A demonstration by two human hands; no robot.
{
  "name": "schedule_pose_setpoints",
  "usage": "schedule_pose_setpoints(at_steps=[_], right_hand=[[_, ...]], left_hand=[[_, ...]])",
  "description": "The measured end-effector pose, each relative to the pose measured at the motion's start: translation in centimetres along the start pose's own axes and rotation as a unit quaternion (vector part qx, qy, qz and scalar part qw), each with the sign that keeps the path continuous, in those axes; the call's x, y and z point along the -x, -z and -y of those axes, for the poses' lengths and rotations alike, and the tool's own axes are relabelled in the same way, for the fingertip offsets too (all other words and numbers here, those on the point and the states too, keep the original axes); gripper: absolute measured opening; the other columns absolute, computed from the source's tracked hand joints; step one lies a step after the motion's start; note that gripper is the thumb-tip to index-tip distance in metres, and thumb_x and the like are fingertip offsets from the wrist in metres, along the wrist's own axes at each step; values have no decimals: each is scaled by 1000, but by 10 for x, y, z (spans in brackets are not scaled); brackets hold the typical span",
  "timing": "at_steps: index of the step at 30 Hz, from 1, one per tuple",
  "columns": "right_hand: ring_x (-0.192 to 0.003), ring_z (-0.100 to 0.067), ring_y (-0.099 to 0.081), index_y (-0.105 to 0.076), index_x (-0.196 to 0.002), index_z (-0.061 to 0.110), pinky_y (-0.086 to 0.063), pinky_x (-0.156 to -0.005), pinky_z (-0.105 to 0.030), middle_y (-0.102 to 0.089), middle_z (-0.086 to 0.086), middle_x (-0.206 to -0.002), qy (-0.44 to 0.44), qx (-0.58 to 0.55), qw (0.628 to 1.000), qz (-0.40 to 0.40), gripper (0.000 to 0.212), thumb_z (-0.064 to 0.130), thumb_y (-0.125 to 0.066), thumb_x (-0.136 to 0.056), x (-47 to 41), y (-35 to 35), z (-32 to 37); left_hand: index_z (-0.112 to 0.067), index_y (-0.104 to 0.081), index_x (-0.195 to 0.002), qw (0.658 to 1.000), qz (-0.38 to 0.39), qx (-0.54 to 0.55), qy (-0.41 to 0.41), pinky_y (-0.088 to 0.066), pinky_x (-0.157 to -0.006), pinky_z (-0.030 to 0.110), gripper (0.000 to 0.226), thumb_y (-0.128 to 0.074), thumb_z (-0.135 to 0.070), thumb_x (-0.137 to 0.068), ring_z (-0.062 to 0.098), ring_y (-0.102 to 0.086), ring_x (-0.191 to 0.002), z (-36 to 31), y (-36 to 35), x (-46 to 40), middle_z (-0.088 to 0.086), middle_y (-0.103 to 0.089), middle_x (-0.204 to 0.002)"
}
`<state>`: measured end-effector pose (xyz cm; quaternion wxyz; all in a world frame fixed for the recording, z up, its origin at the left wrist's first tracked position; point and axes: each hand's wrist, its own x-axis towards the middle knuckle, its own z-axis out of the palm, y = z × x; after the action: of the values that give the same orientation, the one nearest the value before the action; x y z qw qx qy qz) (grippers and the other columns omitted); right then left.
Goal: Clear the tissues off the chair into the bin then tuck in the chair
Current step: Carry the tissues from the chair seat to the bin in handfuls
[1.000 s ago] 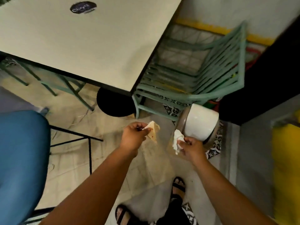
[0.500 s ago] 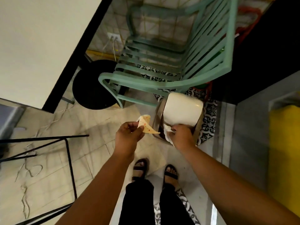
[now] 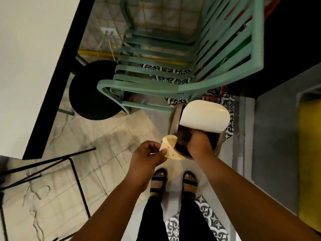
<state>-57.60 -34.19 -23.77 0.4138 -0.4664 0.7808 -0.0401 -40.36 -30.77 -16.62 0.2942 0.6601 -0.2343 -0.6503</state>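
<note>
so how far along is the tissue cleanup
Looks done: no tissues show on the green chair seat slats. In hand: the bin lid is up, the right hand reaches into the opening with no tissue visible in it, and the left hand pinches a dotted tissue beside the rim, not yet dropped. Left: bin that tissue, then tuck the chair under the table; it stands pulled out.
</note>
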Motion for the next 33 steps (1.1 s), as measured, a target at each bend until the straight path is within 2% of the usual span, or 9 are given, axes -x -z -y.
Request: schedule_pose_setpoints(at_steps=[8,12,14,16,19,22,27,30,33], right_hand=[[-95,-24,-62,-65,-104,13,-47,-83,-27,-67,-9,-103,24,-26,997,-68,16,13,-56,-91,54,47,-37],[-82,-12,-60,-67,-97,23,-47,-76,-23,-69,0,-100,48,-15,994,-93,12,18,-58,-91,73,66,-60],[-85,-11,-62,-66,-103,27,-48,-78,-23,-68,4,-105,43,-19,994,-101,15,21,-59,-90,83,70,-72],[-95,-12,-63,-64,-113,26,-50,-83,-26,-66,5,-114,34,-17,994,-99,23,26,-58,-91,91,70,-81],[-101,-14,-63,-62,-119,25,-51,-89,-29,-64,4,-119,19,-15,996,-88,28,30,-56,-92,96,74,-95],[-103,-15,-62,-62,-120,24,-51,-91,-30,-65,4,-119,22,-18,997,-75,29,29,-56,-92,98,74,-106],[-94,-8,-61,-63,-117,25,-47,-83,-19,-64,9,-114,18,-67,996,-61,26,31,-57,-92,99,71,-119],[-89,-3,-59,-62,-115,26,-43,-77,-13,-63,13,-108,17,-93,995,-44,25,35,-57,-91,99,73,-119],[-90,-5,-61,-63,-113,26,-49,-81,-19,-65,12,-107,25,-105,993,-43,25,36,-57,-91,101,75,-116]], left_hand=[[-8,-65,-89,998,18,-61,-8,-59,-81,40,10,-71,-3,-82,26,-72,-82,19,-47,-21,10,-72,-86],[-10,-66,-92,988,-3,-149,-41,-60,-71,33,10,-69,-6,-83,26,-70,-86,31,-79,-44,10,-71,-89],[-14,-63,-92,982,-17,-181,-41,-59,-71,32,11,-68,-8,-84,23,-69,-89,36,-95,-55,9,-71,-95],[-13,-59,-97,989,-29,-143,-12,-60,-75,37,14,-66,-7,-87,26,-67,-96,38,-106,-67,13,-68,-104],[-6,-58,-112,998,-21,21,57,-60,-69,30,24,-61,0,-89,26,-65,-96,34,-126,-83,13,-63,-110],[-7,-60,-97,988,-29,115,98,-57,-67,32,15,-58,5,-89,21,-63,-86,34,-137,-98,8,-63,-95],[-14,-63,-87,980,-42,155,118,-55,-70,36,20,-60,5,-87,24,-62,-87,46,-150,-118,8,-65,-89],[-18,-68,-99,986,-55,99,127,-54,-86,42,20,-65,-4,-85,27,-64,-96,58,-154,-115,5,-68,-102],[-18,-64,-114,989,-73,28,127,-49,-98,48,29,-63,-12,-86,31,-61,-109,70,-156,-114,5,-67,-114]])
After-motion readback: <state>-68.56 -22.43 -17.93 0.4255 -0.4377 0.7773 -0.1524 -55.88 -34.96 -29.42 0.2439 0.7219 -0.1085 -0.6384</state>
